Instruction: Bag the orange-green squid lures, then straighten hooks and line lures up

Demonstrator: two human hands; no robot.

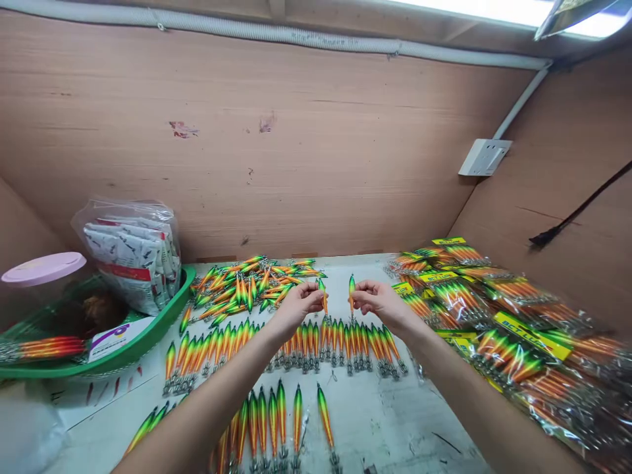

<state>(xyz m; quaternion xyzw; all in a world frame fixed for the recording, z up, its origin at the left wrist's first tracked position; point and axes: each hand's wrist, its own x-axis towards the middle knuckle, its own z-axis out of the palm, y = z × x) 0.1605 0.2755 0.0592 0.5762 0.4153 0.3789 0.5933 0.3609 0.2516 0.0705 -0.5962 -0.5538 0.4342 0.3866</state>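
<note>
In the head view my left hand (304, 300) pinches a green-and-orange squid jig (323, 297), held upright with its hooks pointing down. Opposite it, my right hand (374, 299) grips a second squid jig (351, 294) in the same way, a small gap apart from the first. Below both hands lies a row of matching jigs (340, 339), side by side with their hooks toward me. Nearer to me is another row of jigs (273, 421), partly hidden by my left forearm. A loose heap of jigs (241, 289) lies to the left of my hands.
Bagged jigs with yellow labels (530, 336) are piled on the right of the white tabletop (395, 421). At left, a green basket (172, 309) holds a plastic bag of printed packets (131, 257), a card and red-orange jigs. Wooden panels enclose the back and sides.
</note>
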